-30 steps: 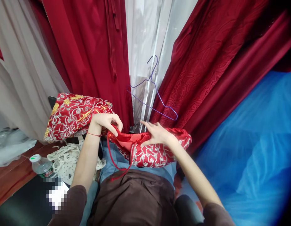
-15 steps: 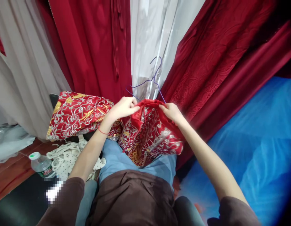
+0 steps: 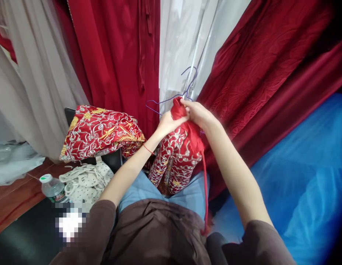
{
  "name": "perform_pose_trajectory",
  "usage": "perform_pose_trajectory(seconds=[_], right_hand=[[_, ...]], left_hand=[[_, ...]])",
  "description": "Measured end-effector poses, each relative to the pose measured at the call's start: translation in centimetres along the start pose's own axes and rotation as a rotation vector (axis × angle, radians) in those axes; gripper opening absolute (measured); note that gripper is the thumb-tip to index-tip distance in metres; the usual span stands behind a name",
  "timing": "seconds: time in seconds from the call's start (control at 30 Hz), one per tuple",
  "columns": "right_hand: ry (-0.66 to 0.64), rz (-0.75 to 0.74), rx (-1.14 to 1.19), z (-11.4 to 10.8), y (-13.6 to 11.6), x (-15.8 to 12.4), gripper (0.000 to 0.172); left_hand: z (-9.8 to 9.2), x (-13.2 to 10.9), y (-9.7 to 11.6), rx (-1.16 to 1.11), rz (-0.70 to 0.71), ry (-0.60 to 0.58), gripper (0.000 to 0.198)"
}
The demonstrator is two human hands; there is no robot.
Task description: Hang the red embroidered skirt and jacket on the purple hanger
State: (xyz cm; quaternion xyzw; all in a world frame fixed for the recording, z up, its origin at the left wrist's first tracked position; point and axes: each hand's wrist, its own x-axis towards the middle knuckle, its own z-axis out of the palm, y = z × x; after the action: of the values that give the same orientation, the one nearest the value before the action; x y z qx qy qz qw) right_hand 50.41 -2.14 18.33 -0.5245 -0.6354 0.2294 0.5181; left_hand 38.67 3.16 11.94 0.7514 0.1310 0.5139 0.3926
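Over my lap hangs a red garment [image 3: 184, 143] embroidered in silver and gold, its plain red upper edge bunched up. My left hand [image 3: 171, 123] pinches that edge from the left. Close against it, my right hand [image 3: 198, 112] grips the same red cloth from the right. A thin red strap dangles from the garment down past my right thigh. Behind the cloth shows a purple wire hanger [image 3: 171, 99], its hook pointing up and its lower part hidden by the garment and my hands. Another stretch of embroidered red cloth [image 3: 101, 132] lies to the left.
Red garments [image 3: 115, 48] and a white one [image 3: 176, 44] hang in front. Blue tulle [image 3: 306, 176] spreads at the right. At the left are a water bottle [image 3: 52, 188], a dotted white cloth bag [image 3: 88, 180] and a black surface [image 3: 24, 232].
My hands have come together and risen slightly, gathering the garment's spread upper edge into a bunch. The red strap now hangs in view on the right.
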Motion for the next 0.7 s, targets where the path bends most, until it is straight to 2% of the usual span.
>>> perform_pose_trajectory(seconds=[0.07, 0.13, 0.2, 0.27, 0.33, 0.4, 0.47, 0.5, 0.57, 0.63, 0.7], right_hand=[[-0.063, -0.043, 0.028, 0.0, 0.0, -0.2, 0.050], [-0.061, -0.143, -0.003, 0.5, 0.4, -1.4, 0.057], [0.039, -0.279, -0.124, 1.6, 1.3, -3.3, 0.069], [0.199, -0.354, -0.270, 3.0, 2.6, -5.1, 0.091], [0.334, -0.302, -0.352, 4.4, 4.1, -6.3, 0.111], [0.348, -0.144, -0.332, 5.6, 5.3, -6.4, 0.118], [0.224, -0.019, -0.245, 6.7, 6.1, -5.4, 0.109], [0.132, -0.007, -0.196, 7.3, 6.3, -4.6, 0.100], [-0.013, -0.080, -0.111, 8.6, 6.3, -2.8, 0.078], [-0.015, -0.184, -0.074, 9.7, 6.2, -1.0, 0.059], [0.101, -0.254, -0.092, 10.3, 6.1, 0.9, 0.044]], left_hand=[[0.1, 0.9, -0.6, 0.004, -0.032, 0.148, 0.038], [-0.2, 1.2, -1.0, 0.019, -0.067, 0.247, 0.032], [-0.8, 1.1, -1.4, 0.016, -0.078, 0.317, 0.031], [-1.7, 1.0, -1.5, 0.006, -0.086, 0.397, 0.034], [-2.8, 1.3, -1.5, 0.000, -0.098, 0.498, 0.038], [-4.1, 2.3, -1.1, -0.002, -0.095, 0.578, 0.041], [-5.3, 3.7, -0.6, 0.011, -0.059, 0.631, 0.044], [-5.8, 4.5, -0.2, 0.029, -0.035, 0.647, 0.046], [-6.9, 5.6, 0.6, 0.084, 0.011, 0.645, 0.048], [-8.3, 5.8, 1.6, 0.170, 0.043, 0.560, 0.051], [-10.1, 4.9, 2.9, 0.328, 0.031, 0.384, 0.057]])
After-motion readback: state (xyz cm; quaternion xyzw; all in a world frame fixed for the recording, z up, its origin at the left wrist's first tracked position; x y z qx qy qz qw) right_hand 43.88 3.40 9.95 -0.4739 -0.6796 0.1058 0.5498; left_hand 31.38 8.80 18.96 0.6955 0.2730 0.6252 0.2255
